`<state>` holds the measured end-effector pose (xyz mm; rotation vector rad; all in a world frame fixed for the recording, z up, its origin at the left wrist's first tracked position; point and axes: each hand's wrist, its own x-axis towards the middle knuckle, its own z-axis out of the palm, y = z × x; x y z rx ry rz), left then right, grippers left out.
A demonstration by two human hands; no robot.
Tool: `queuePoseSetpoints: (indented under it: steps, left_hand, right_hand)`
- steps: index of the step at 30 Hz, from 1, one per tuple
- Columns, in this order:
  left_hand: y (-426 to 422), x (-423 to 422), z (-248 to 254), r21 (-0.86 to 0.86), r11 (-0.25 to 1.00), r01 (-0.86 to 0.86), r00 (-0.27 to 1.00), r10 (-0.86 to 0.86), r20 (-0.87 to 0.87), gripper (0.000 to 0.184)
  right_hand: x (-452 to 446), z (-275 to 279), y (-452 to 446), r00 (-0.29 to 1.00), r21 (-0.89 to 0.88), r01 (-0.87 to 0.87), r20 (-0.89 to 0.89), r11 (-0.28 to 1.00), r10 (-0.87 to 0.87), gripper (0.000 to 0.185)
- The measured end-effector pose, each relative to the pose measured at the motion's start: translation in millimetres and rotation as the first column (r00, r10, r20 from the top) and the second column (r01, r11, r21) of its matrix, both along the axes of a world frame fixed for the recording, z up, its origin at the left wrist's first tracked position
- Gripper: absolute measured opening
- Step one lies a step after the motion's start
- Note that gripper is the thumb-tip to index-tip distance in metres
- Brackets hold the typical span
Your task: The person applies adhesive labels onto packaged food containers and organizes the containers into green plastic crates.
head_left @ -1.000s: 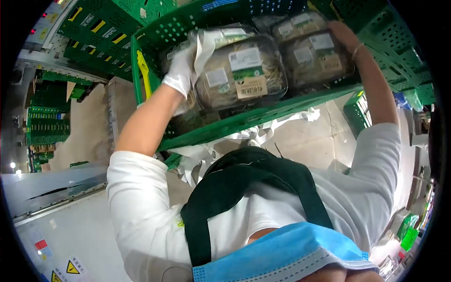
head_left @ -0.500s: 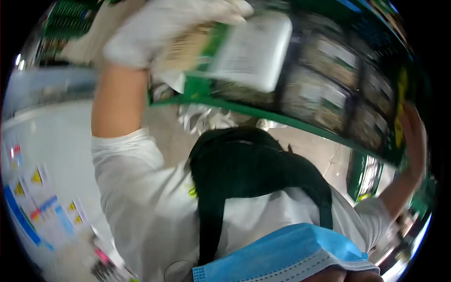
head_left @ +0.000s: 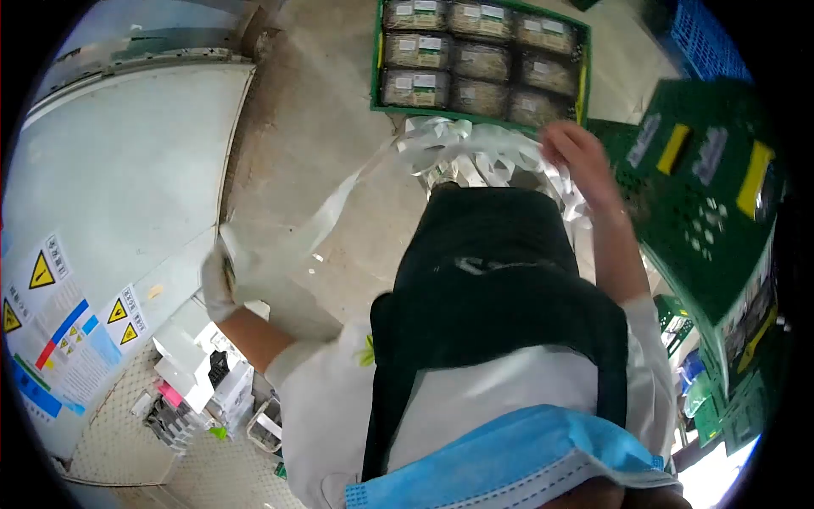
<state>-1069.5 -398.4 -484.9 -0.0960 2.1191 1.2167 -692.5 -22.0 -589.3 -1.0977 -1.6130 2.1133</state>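
My left hand (head_left: 219,284), in a white glove, is low at the left beside the pale panel. Its fingers look closed round one end of a long white strip (head_left: 326,219), which is smeared by motion. From there the strip runs up to a tangled heap of white strips (head_left: 462,146) in front of my apron. My bare right hand (head_left: 578,157) hangs over the right side of that heap, near the lower right corner of a green crate (head_left: 475,116). Its fingers are loosely bent and blurred, with nothing visible in them. Several clear packs (head_left: 415,87) with white labels sit in rows in the crate.
Stacked green crates (head_left: 678,191) stand close on my right, and a blue crate (head_left: 708,47) is behind them. A pale panel (head_left: 144,161) with warning stickers is on the left. Below it is a white machine (head_left: 229,386). Concrete floor (head_left: 305,110) stretches ahead.
The green crate, held up close before me earlier, is now lower and farther off. Both hands are away from it. My left hand has come down to the left, and my right hand has moved inward.
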Motion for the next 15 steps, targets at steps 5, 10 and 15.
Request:
queuePoseSetpoints:
  steps: [5, 10, 15]
  left_hand:
    - [-85.2, 15.8, -98.1, -0.343, 0.91, -0.232, 0.965, 0.26, 0.035, 0.027]
    - [-162.0, 86.9, -150.2, -0.419, 0.726, -0.545, 0.788, 0.614, 0.039, 0.028]
    - [-119.5, 104.3, -184.4, -0.382, 0.915, -0.131, 0.977, 0.185, 0.108, 0.022]
  right_hand:
    - [-155.6, -282.8, 64.0, 0.701, 0.333, -0.287, 0.712, 0.898, -0.04, 0.038]
    - [-254.0, -385.7, 66.8, 0.652, 0.267, -0.114, 0.747, 0.957, -0.131, 0.043]
    - [-257.3, -340.0, 46.1, 0.772, 0.667, -0.175, 0.549, 0.725, -0.319, 0.031]
